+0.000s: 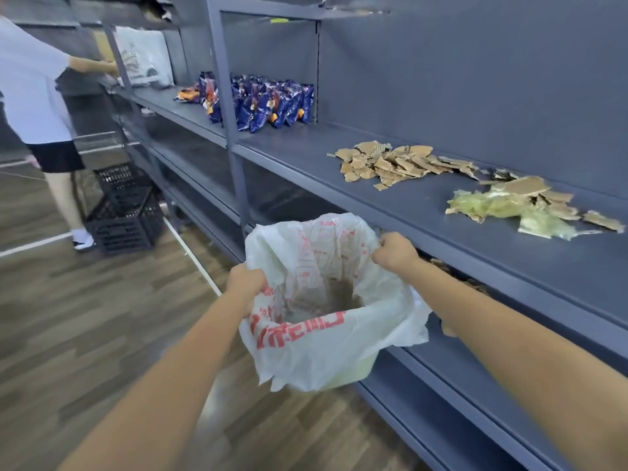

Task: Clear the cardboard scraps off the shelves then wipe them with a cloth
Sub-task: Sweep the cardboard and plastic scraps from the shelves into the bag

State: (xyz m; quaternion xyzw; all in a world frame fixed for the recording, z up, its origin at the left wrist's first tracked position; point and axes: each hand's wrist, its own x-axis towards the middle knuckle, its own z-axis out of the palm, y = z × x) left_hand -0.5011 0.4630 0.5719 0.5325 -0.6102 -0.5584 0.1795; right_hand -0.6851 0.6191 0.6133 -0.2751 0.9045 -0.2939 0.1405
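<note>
Thin plastic bag, rim gripped by left hand and right hand. Jagged cardboard scraps, possibly crumpled film, toward back edge of matte grey shelf. Wood-plank floor.

**Matt metal, rough cardboard, thin plastic**

The shelf is matt grey-blue painted metal. The cardboard scraps are brown, dull and rough-torn; the film is crinkled, glossy yellowish plastic. The bag is thin, translucent white plastic. The snack packets are shiny foil; the floor looks like wood.
</note>
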